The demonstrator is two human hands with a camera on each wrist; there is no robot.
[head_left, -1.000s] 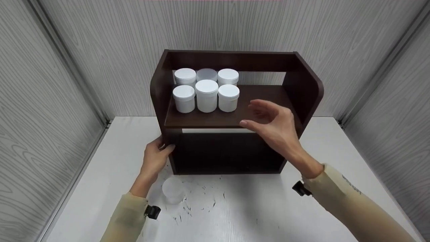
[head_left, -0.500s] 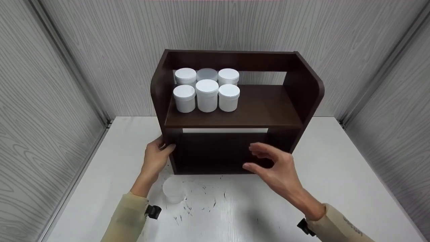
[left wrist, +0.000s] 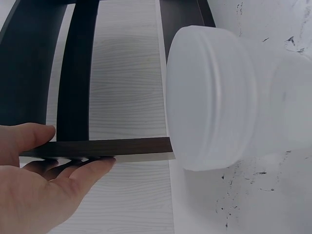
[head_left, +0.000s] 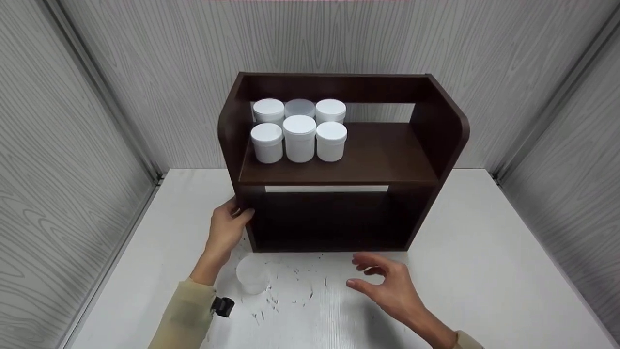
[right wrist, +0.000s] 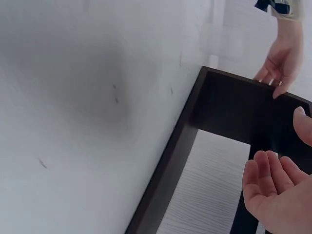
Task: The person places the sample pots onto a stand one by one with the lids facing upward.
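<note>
A dark brown two-tier shelf (head_left: 387, 155) stands on the white table. My left hand (head_left: 225, 232) grips the edge of its left side panel, thumb on the inner face and fingers outside; the left wrist view shows this hand (left wrist: 53, 180) pinching the board. Just in front of that corner stands a translucent lidded jar (head_left: 253, 275), large in the left wrist view as a frosted jar (left wrist: 209, 97). My right hand (head_left: 387, 286) hovers over the table before the shelf, fingers curved and thumb apart, holding nothing. In the right wrist view its palm (right wrist: 282, 200) shows bare.
Several white lidded jars, among them a taller jar (head_left: 299, 140), stand in two rows on the upper tier's left half. A greyish translucent jar (head_left: 300, 107) is in the back row. Dark scuffs mark the table (head_left: 310, 310). Grey wood-grain walls (head_left: 145, 58) enclose it.
My right hand has come down and toward me, from in front of the upper tier to over the table. The left hand keeps its grip on the side panel, and the jars stay put.
</note>
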